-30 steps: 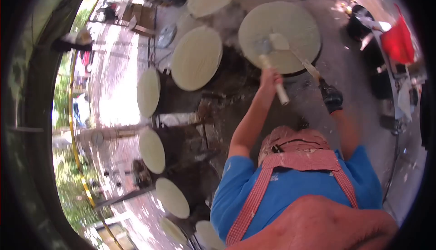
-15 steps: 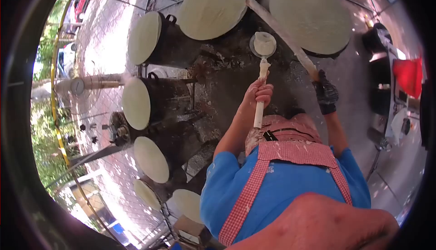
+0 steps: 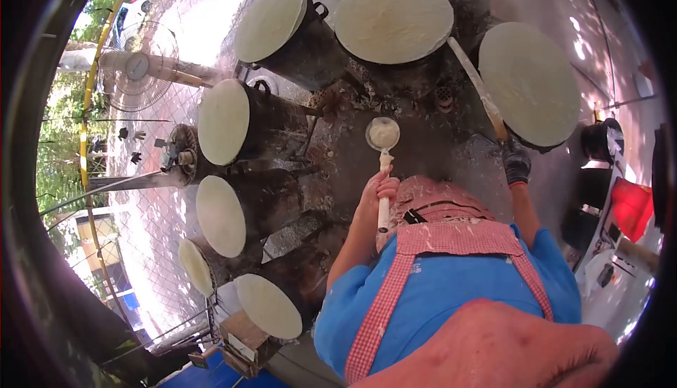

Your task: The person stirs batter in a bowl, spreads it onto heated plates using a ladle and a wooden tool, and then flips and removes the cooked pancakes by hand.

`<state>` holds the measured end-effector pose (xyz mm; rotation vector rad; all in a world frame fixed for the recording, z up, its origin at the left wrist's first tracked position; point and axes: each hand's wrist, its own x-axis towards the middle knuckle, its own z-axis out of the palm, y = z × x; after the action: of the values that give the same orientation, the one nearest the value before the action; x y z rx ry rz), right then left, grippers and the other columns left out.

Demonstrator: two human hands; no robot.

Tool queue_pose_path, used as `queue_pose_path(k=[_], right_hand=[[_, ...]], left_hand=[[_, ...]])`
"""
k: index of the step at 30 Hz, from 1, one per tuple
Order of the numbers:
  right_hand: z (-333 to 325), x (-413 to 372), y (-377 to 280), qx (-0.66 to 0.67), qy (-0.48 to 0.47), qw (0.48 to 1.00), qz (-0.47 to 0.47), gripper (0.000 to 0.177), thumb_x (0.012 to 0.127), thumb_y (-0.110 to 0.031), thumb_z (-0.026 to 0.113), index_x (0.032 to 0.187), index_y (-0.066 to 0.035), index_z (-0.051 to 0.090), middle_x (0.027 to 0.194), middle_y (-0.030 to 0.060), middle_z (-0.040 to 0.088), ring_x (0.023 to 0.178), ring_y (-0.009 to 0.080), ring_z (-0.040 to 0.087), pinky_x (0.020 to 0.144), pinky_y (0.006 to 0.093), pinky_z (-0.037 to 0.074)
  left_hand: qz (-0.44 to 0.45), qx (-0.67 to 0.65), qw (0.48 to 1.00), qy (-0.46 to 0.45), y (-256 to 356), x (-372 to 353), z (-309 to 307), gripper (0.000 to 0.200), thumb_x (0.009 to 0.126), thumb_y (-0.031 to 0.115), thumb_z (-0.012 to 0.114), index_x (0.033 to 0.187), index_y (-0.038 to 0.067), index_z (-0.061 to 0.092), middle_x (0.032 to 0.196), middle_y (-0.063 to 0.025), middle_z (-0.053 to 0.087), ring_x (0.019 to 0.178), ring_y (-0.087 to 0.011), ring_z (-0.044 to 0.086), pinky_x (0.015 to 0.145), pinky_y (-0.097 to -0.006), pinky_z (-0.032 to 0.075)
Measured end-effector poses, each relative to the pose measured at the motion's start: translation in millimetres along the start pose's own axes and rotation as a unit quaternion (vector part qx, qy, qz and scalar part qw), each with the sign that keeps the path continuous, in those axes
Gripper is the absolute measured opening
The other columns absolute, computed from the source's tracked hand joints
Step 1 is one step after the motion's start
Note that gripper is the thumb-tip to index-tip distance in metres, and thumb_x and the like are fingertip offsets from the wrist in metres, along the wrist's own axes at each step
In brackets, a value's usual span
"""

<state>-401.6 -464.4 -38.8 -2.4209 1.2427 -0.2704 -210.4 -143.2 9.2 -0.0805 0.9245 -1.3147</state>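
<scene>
My left hand (image 3: 381,185), bare, is wrapped round the pale handle of a ladle (image 3: 383,134). White, batter-like stuff lies in the ladle's bowl, and some is smeared where handle and bowl meet. In a dark glove, my right hand (image 3: 517,163) grips the lower end of a long wooden stick (image 3: 481,85). The stick slants up to the left, its far end at the rim of a large dark pot with a pale round top (image 3: 395,20). Beside the stick, on the right, is another broad pale round top (image 3: 530,83).
More dark pots with pale flat tops (image 3: 224,121) curve round the left side. A standing fan (image 3: 137,65) is beyond them. A cardboard box (image 3: 243,338) sits at lower left. At right are a red item (image 3: 632,208) and dark containers (image 3: 591,187).
The view has shifted, so the pots appear lower and further right. The ladle appears lower and slightly left, with a smaller white heap in it. Both hands keep their holds.
</scene>
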Motion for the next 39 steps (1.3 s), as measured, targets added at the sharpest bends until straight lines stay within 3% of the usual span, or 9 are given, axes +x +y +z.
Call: queue_pose_path(k=[11, 19, 23, 24, 26, 27, 30, 33, 39], right_hand=[[20, -18, -83, -0.039, 0.002, 0.988, -0.146, 0.038, 0.074, -0.031, 0.057, 0.109, -0.016, 0.054, 0.081, 0.0161, 0.059, 0.070, 0.0325, 0.057, 0.063, 0.0406, 0.044], [65, -1, -81, 0.054, -0.050, 0.994, -0.082, 0.033, 0.076, -0.024, 0.056, 0.107, -0.015, 0.055, 0.083, 0.0176, 0.060, 0.077, 0.0306, 0.058, 0.065, 0.0387, 0.044], [86, 32, -57, 0.081, -0.091, 0.983, -0.137, 0.035, 0.076, -0.021, 0.056, 0.105, -0.002, 0.054, 0.101, 0.0186, 0.056, 0.094, 0.0310, 0.053, 0.080, 0.0316, 0.041], [81, 39, -63, 0.190, -0.125, 0.974, -0.018, 0.036, 0.076, -0.020, 0.056, 0.106, -0.002, 0.053, 0.102, 0.0177, 0.056, 0.094, 0.0285, 0.053, 0.081, 0.0306, 0.041], [65, 57, -88, 0.312, -0.131, 0.935, 0.105, 0.037, 0.076, -0.020, 0.056, 0.108, -0.001, 0.052, 0.103, 0.0168, 0.056, 0.094, 0.0260, 0.054, 0.081, 0.0296, 0.041], [57, 61, -96, 0.363, -0.105, 0.919, 0.110, 0.034, 0.076, -0.018, 0.058, 0.108, -0.005, 0.054, 0.083, 0.0069, 0.054, 0.069, 0.0144, 0.045, 0.059, 0.0258, 0.035], [54, 87, -86, 0.383, -0.055, 0.917, 0.097, 0.034, 0.078, -0.012, 0.057, 0.111, -0.008, 0.053, 0.074, -0.0016, 0.057, 0.049, 0.0036, 0.041, 0.041, 0.0211, 0.034], [83, 129, -64, 0.485, -0.001, 0.874, 0.025, 0.038, 0.078, -0.002, 0.050, 0.115, -0.007, 0.050, 0.111, 0.0062, 0.054, 0.093, 0.0140, 0.051, 0.086, 0.0257, 0.037], [64, 174, -102, 0.686, -0.033, 0.711, 0.152, 0.033, 0.077, -0.001, 0.056, 0.110, -0.006, 0.054, 0.099, 0.0035, 0.058, 0.086, 0.0107, 0.052, 0.076, 0.0221, 0.043]], left_hand=[[-0.006, 0.027, 0.997, 0.072, 99, -47, 34, 0.030, 0.084, 0.019, 0.048, 0.060, 0.010, 0.033, 0.045, 0.0033, 0.028, 0.034, -0.0056, 0.028, 0.027, -0.0182, 0.023], [-0.024, 0.042, 0.996, 0.078, 129, -53, 45, 0.031, 0.084, 0.019, 0.048, 0.058, 0.011, 0.031, 0.044, 0.0041, 0.027, 0.033, -0.0053, 0.026, 0.027, -0.0174, 0.023], [-0.020, 0.027, 0.997, 0.066, 130, -41, 61, 0.031, 0.085, 0.020, 0.046, 0.059, 0.009, 0.032, 0.047, 0.0031, 0.029, 0.034, -0.0057, 0.027, 0.028, -0.0181, 0.024], [-0.025, 0.021, 0.997, 0.063, 128, -36, 74, 0.030, 0.085, 0.020, 0.045, 0.059, 0.009, 0.032, 0.047, 0.0028, 0.029, 0.035, -0.0058, 0.028, 0.029, -0.0184, 0.024], [-0.031, 0.048, 0.994, 0.089, 125, -17, 105, 0.030, 0.085, 0.020, 0.044, 0.060, 0.009, 0.032, 0.048, 0.0027, 0.029, 0.036, -0.0058, 0.028, 0.029, -0.0185, 0.024], [-0.018, 0.047, 0.994, 0.100, 124, -10, 116, 0.029, 0.085, 0.020, 0.044, 0.060, 0.009, 0.032, 0.048, 0.0027, 0.029, 0.036, -0.0058, 0.028, 0.029, -0.0187, 0.024], [-0.040, 0.125, 0.988, 0.081, 127, 44, 171, 0.027, 0.084, 0.018, 0.044, 0.061, 0.009, 0.033, 0.049, 0.0026, 0.029, 0.037, -0.0057, 0.028, 0.030, -0.0185, 0.025], [-0.024, 0.234, 0.971, 0.046, 139, 130, 230, 0.022, 0.083, 0.016, 0.044, 0.065, 0.010, 0.034, 0.049, 0.0030, 0.029, 0.037, -0.0054, 0.027, 0.030, -0.0184, 0.025], [0.022, 0.358, 0.933, 0.040, 105, 294, 329, 0.021, 0.083, 0.013, 0.045, 0.066, 0.012, 0.031, 0.048, 0.0042, 0.028, 0.036, -0.0057, 0.027, 0.029, -0.0184, 0.025]])
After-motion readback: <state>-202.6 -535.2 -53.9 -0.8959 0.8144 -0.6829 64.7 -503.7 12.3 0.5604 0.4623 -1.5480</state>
